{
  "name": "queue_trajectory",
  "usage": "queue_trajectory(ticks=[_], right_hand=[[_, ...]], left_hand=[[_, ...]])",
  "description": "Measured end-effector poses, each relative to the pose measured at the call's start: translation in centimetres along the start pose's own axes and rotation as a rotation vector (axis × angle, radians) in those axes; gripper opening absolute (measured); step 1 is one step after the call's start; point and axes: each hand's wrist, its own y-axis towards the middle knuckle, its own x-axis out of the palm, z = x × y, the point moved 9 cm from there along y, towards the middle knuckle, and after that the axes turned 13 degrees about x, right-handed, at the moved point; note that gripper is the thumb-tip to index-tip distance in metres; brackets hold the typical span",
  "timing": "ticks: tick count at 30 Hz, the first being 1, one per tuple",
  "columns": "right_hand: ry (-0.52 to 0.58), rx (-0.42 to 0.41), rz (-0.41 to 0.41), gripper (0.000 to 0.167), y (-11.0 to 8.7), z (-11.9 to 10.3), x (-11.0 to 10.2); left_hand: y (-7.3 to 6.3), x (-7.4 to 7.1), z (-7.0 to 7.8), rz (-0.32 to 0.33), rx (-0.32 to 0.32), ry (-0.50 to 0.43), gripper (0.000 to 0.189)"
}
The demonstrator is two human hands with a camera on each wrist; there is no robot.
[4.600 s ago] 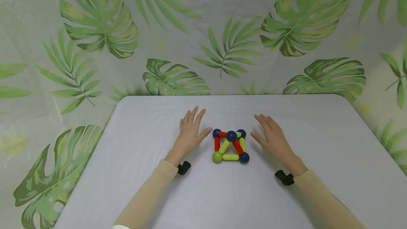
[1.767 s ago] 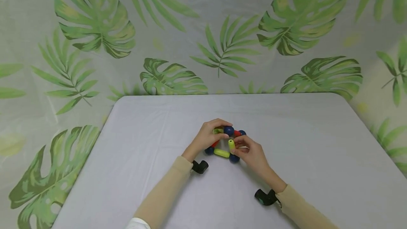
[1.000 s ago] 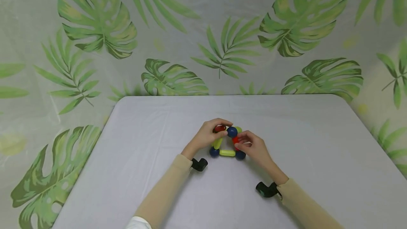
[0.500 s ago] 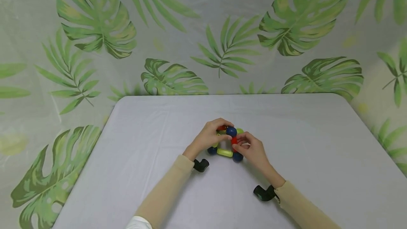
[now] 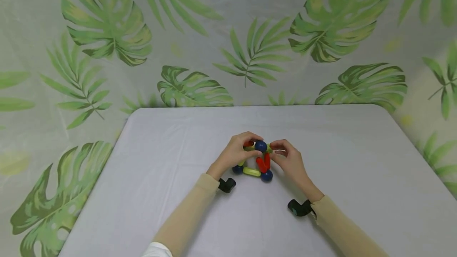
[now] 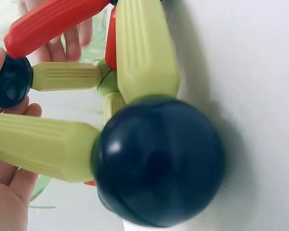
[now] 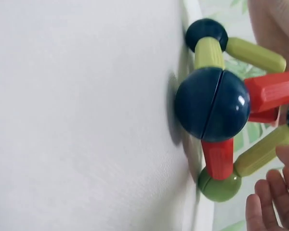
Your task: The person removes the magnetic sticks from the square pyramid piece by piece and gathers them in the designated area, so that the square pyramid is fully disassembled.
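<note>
Ball-and-rod construction (image 5: 252, 172) on white table (image 5: 178, 150), between both hands. Left hand (image 5: 235, 151) pinches navy top ball (image 5: 261, 146). Right hand (image 5: 292, 163) at lime rod (image 7: 261, 153) joined to that ball; can't tell if gripping. Leaning red rod (image 7: 274, 90) looks unjoined at upper end: should left hand slip, ball might sag; nudge from right hand could pull joints apart.

Nearest stands a seamed dark blue ball (image 7: 212, 103) over the white table (image 7: 86, 115), a yellow-green rod (image 7: 209, 53) joining it to a blue ball (image 7: 207, 34) on the left, a red rod (image 7: 217, 156) to a green ball (image 7: 220, 186) at far right. The right hand (image 7: 277, 195) is at right, thumb just beside the green ball's slanting rod (image 7: 260, 154); part of the left hand (image 7: 277, 29) shows at left.
</note>
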Motion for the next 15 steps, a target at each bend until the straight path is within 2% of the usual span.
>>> queue_trajectory(ticks=[9,15], right_hand=[[-0.008,-0.023,-0.111,0.024,1.6,0.7,0.9],[-0.058,-0.071,-0.142,0.026,1.5,-0.4,1.2]], left_hand=[[-0.4,0.1,-0.2,0.036,0.028,-0.003,0.036],[-0.5,-0.1,-0.1,0.052,0.072,0.007,0.034]])
